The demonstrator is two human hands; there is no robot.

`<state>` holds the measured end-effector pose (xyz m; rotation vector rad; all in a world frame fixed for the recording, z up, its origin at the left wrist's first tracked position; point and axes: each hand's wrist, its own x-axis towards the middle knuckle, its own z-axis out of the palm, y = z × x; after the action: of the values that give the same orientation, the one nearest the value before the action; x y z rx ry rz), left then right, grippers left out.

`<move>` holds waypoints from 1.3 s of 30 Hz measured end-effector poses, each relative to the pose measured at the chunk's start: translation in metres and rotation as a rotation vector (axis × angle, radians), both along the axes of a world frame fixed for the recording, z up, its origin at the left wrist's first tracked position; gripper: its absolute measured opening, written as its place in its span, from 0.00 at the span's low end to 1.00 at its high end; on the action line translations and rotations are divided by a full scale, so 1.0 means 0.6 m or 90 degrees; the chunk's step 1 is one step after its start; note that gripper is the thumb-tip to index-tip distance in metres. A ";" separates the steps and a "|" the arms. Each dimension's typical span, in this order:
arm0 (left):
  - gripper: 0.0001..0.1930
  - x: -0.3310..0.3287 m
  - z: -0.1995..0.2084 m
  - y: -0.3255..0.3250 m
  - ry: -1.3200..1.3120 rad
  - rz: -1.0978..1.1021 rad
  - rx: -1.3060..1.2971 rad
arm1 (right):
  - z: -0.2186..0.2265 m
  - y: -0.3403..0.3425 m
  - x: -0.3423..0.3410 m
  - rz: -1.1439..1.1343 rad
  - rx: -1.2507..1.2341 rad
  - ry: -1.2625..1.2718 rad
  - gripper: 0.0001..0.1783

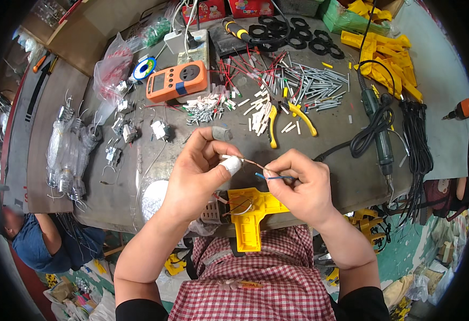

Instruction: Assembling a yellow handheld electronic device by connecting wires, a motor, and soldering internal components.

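Note:
My left hand, with white tape round its thumb and grey tape on a fingertip, pinches a small white sleeve at the end of a thin brown wire. My right hand grips that wire a short way along, its fingers closed. A blue wire also passes through the right fingers, its tip sticking out to the left. Below both hands, a yellow T-shaped plastic housing half lies at the table's front edge with wires inside it. Beside the housing is a perforated metal part, partly hidden by my left hand.
Yellow-handled pliers lie beyond my hands, among white sleeves and metal rods. An orange meter stands back left. A soldering iron and black cables lie right. Wrapped bundles sit left. Another person is at lower left.

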<state>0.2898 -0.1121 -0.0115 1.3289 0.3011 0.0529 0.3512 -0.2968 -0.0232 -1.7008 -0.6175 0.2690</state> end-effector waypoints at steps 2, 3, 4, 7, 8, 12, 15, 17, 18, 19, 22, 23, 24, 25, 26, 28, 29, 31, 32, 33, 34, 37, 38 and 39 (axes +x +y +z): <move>0.23 0.000 -0.001 -0.002 -0.006 0.005 0.005 | -0.005 0.001 -0.003 -0.002 -0.002 -0.022 0.05; 0.23 0.000 -0.002 -0.003 -0.009 0.008 0.010 | -0.009 0.002 -0.004 -0.011 -0.010 -0.118 0.05; 0.23 0.000 -0.002 -0.003 -0.012 0.008 0.010 | -0.010 0.003 -0.005 -0.020 -0.018 -0.213 0.05; 0.23 -0.002 -0.001 -0.003 0.003 0.008 0.028 | -0.013 0.006 -0.008 -0.030 -0.027 -0.196 0.05; 0.23 -0.004 0.000 -0.003 -0.001 -0.011 0.034 | -0.009 0.007 -0.005 -0.020 -0.012 -0.163 0.05; 0.22 -0.014 -0.011 -0.007 -0.055 -0.064 0.354 | 0.007 0.007 0.019 0.112 -0.103 -0.090 0.06; 0.21 -0.006 0.004 -0.002 -0.082 -0.071 0.437 | 0.006 -0.013 0.039 0.192 -0.035 0.120 0.15; 0.21 0.000 0.014 -0.024 -0.065 -0.139 0.428 | 0.006 -0.018 0.043 0.232 -0.049 0.123 0.23; 0.24 0.003 0.013 -0.027 -0.110 -0.142 0.569 | 0.018 -0.015 0.046 0.233 -0.124 0.086 0.24; 0.24 0.005 0.015 -0.026 -0.106 -0.139 0.570 | 0.024 -0.015 0.049 0.231 -0.199 0.048 0.24; 0.29 0.010 0.018 -0.032 -0.133 -0.161 0.558 | 0.017 -0.025 0.058 0.257 -0.193 0.083 0.18; 0.31 0.013 0.015 -0.040 -0.153 -0.185 0.589 | 0.017 -0.026 0.061 0.305 -0.246 0.128 0.16; 0.31 0.013 0.018 -0.039 -0.151 -0.183 0.590 | 0.001 -0.023 0.053 0.244 -0.203 0.097 0.12; 0.31 0.015 0.021 -0.036 -0.170 -0.165 0.678 | 0.001 -0.027 0.053 0.243 -0.203 0.100 0.12; 0.31 0.016 0.025 -0.031 -0.189 -0.145 0.765 | 0.004 -0.031 0.055 0.237 -0.194 0.066 0.11; 0.25 0.012 0.034 -0.015 -0.246 -0.146 0.888 | 0.015 -0.038 0.061 0.249 -0.232 0.033 0.09; 0.25 0.009 0.036 -0.008 -0.245 -0.147 0.887 | 0.018 -0.040 0.061 0.249 -0.232 0.035 0.09; 0.20 0.002 0.039 -0.002 -0.311 -0.183 0.909 | 0.022 -0.042 0.056 0.257 -0.234 0.007 0.09; 0.20 0.002 0.043 -0.007 -0.304 -0.178 0.907 | 0.024 -0.038 0.048 0.264 -0.236 0.009 0.09; 0.18 0.004 0.052 -0.015 -0.316 -0.173 0.941 | 0.027 -0.029 0.036 0.213 -0.168 -0.045 0.09; 0.16 0.002 0.065 -0.022 -0.327 -0.168 0.974 | 0.032 -0.025 0.026 0.163 -0.100 -0.097 0.08; 0.14 -0.023 0.101 -0.021 -0.319 -0.166 1.037 | 0.054 -0.018 0.020 0.185 -0.127 -0.204 0.09; 0.12 -0.041 0.112 -0.012 -0.251 -0.167 1.060 | 0.044 -0.025 0.024 0.168 -0.170 -0.248 0.09; 0.12 -0.065 0.111 0.010 -0.252 -0.164 1.055 | 0.043 -0.034 0.033 0.169 -0.175 -0.248 0.09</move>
<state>0.2507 -0.1058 0.0552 2.9187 -0.3943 0.4065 0.3707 -0.3174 0.0023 -1.9533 -1.1428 0.2175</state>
